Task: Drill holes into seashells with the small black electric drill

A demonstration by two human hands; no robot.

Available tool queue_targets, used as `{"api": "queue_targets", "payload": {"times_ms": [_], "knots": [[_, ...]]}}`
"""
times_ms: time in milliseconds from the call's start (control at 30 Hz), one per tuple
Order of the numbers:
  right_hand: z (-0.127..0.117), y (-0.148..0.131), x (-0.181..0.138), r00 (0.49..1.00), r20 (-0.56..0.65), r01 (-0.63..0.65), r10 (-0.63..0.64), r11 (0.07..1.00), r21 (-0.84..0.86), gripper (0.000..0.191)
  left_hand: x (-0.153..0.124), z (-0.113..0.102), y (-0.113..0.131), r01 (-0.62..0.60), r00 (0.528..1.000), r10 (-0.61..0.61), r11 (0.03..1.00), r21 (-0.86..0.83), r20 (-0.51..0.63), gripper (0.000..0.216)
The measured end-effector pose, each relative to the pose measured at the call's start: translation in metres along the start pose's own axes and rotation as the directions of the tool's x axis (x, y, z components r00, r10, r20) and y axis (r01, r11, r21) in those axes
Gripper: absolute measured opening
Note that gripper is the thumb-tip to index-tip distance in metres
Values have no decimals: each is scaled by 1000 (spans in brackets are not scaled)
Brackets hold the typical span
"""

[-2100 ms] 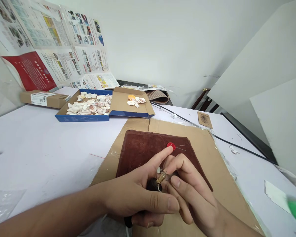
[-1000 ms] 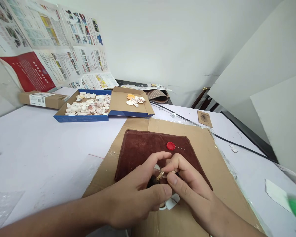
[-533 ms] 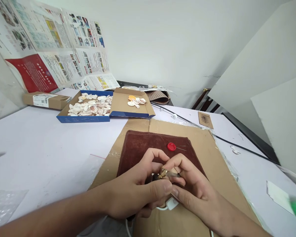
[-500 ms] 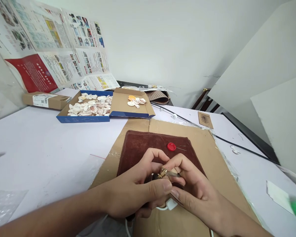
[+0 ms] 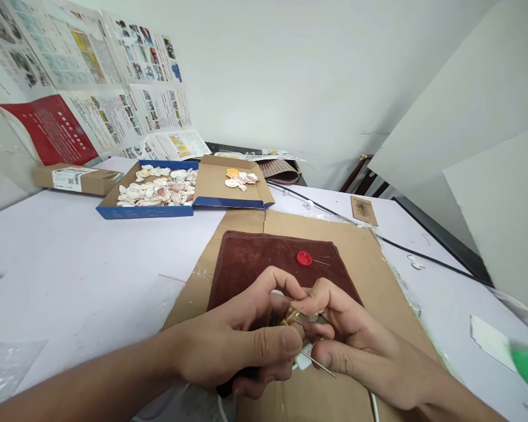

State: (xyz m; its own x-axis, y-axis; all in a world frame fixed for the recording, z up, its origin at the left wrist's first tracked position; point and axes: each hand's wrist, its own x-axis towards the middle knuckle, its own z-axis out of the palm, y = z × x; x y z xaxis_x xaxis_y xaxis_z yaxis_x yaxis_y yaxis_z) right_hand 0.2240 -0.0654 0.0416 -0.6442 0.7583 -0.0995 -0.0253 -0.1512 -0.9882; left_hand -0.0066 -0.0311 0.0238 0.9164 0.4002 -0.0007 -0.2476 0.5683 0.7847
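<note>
My left hand (image 5: 242,340) is closed around a small dark-handled tool with a brass tip (image 5: 289,317), held just above the near edge of a brown velvet cloth (image 5: 255,261). My right hand (image 5: 356,343) is closed and pinches at that brass tip; a thin metal needle (image 5: 319,364) sticks out below its fingers. A red round button (image 5: 304,258) lies on the cloth beyond both hands, with a thin pin beside it. A small white piece (image 5: 305,358) shows under the fingers. The cloth lies on a flat sheet of cardboard (image 5: 378,275).
A blue box (image 5: 152,190) filled with several shells sits at the back left, its lid (image 5: 229,184) holding a few more. A brown carton (image 5: 74,177) lies further left under wall posters. A black cable (image 5: 422,255) crosses the white table (image 5: 70,269). White boards lean at the right.
My left forefinger has left the red button and curled back onto the tool. Both hands have drawn closer to me, and a thin needle now shows beneath my right fingers.
</note>
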Motion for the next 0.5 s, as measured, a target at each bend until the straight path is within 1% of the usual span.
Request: {"api": "queue_targets", "payload": {"times_ms": [167, 267, 333, 500], "knots": [[0, 0, -1, 1000, 2, 29, -29, 999, -22, 29, -1, 1, 0, -45, 999, 45, 999, -1, 26, 32], [0, 1, -2, 999, -32, 40, -41, 998, -46, 33, -2, 2, -1, -39, 999, 39, 999, 2, 28, 32], [-1, 0, -3, 998, -40, 49, -51, 998, -48, 32, -2, 3, 0, -30, 999, 30, 1000, 0, 17, 34], [0, -7, -4, 1000, 4, -21, 21, 999, -30, 30, -2, 4, 0, -10, 1000, 10, 1000, -2, 15, 35]]}}
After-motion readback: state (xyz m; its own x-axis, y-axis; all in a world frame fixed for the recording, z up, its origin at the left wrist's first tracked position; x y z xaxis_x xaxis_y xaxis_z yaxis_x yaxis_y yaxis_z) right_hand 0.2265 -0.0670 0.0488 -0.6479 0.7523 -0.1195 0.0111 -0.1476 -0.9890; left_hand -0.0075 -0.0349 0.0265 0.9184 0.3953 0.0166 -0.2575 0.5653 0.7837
